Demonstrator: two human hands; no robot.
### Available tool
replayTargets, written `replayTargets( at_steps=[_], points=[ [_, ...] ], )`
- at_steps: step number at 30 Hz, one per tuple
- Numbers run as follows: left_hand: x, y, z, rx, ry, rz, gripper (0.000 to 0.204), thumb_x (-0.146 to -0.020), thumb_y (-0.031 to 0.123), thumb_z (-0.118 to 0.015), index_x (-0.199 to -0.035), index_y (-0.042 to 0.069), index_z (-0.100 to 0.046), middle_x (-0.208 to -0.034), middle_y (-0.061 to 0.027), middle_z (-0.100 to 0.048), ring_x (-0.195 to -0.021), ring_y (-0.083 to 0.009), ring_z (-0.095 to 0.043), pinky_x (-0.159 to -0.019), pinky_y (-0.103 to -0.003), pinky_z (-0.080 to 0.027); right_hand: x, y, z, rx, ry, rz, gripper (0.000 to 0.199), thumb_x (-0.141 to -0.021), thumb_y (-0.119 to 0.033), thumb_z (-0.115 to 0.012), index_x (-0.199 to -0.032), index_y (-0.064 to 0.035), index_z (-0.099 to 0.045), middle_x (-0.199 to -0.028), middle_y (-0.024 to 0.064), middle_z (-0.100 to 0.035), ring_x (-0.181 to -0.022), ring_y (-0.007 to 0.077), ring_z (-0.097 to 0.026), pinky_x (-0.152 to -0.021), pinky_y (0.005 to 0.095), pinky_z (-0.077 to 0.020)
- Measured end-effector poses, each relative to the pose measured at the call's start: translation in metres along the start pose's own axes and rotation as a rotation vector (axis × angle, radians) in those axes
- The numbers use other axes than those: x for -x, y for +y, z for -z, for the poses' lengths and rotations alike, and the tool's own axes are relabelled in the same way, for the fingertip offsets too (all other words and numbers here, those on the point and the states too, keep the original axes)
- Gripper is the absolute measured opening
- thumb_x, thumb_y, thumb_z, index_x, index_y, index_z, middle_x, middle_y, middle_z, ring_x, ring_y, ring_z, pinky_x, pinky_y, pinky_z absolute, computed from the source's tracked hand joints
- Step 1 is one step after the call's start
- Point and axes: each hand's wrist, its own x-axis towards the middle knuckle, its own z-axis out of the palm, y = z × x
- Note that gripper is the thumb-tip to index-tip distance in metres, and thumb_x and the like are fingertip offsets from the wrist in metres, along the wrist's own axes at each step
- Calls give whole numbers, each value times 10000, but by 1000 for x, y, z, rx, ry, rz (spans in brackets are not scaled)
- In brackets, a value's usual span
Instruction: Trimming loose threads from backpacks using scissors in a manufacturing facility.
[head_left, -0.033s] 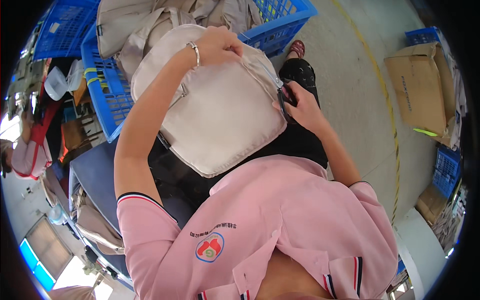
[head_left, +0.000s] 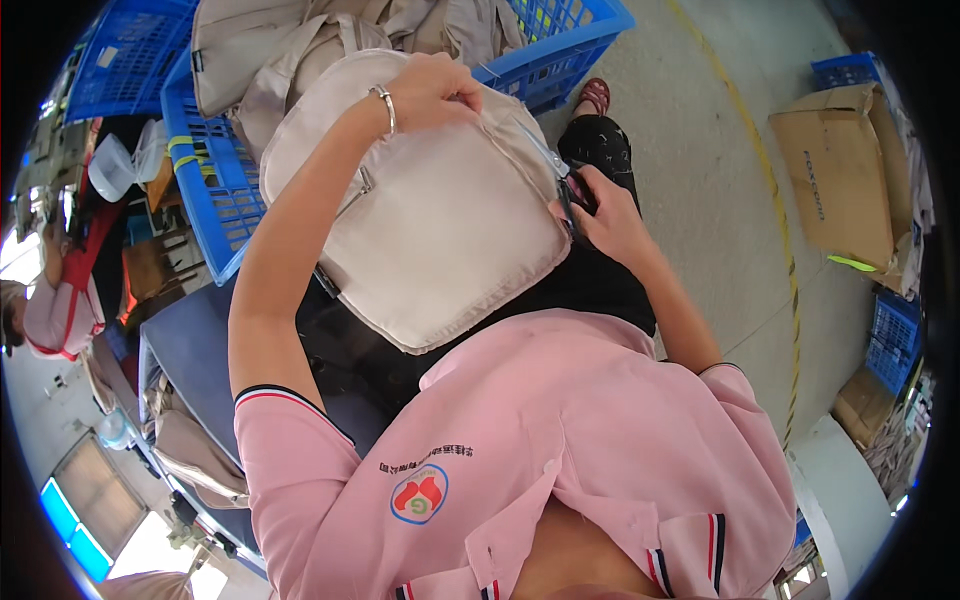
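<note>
A beige fabric bag (head_left: pixel 440 225) with rounded corners and a seamed rim lies across my lap, its smooth panel facing up. My left hand (head_left: pixel 437 92), a bracelet on its wrist, is closed on the bag's far right edge; the fingertips are partly hidden. In my right hand (head_left: pixel 610 215) is a pair of scissors (head_left: pixel 560 168) with dark handles. Their metal blades point up and left along the bag's right side, near the seam. Whether the blades touch the fabric I cannot tell. A small metal zipper pull (head_left: pixel 366 180) shows beside my left forearm.
A blue plastic crate (head_left: pixel 215 200) heaped with beige bags (head_left: pixel 285 45) stands just beyond my lap. At the right, a cardboard box (head_left: pixel 835 185) and another blue crate (head_left: pixel 893 343) sit beyond a yellow floor line (head_left: pixel 765 175). A co-worker (head_left: pixel 65 305) is at far left.
The scissors and my right hand have shifted very slightly, and the handles look a little further apart. The bag and my left hand have moved slightly left.
</note>
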Motion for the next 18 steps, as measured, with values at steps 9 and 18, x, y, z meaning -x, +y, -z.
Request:
replayTargets(
  at_steps=[9,18],
  points=[
    [10,0,2,231,-9,18,112,-853,150,-673,-866,39,-664,-800,-31,-605,-786,-159,-550,-712,-289,-439,29,3,-16,277,-35,-100,606,-824,-532,-723,-1048,-2,-533,-998,161,-621,-879,337,-638,-726,418,-505],
    [17,4,-1,265,1,-52,119,-865,141,-667,-868,23,-654,-800,-24,-597,-763,-147,-539,-695,-269,-428,-1,-13,-21,332,-153,-78,697,-813,-610,-699,-1044,25,-528,-949,190,-627,-827,377,-649,-689,442,-511]
  ],
)
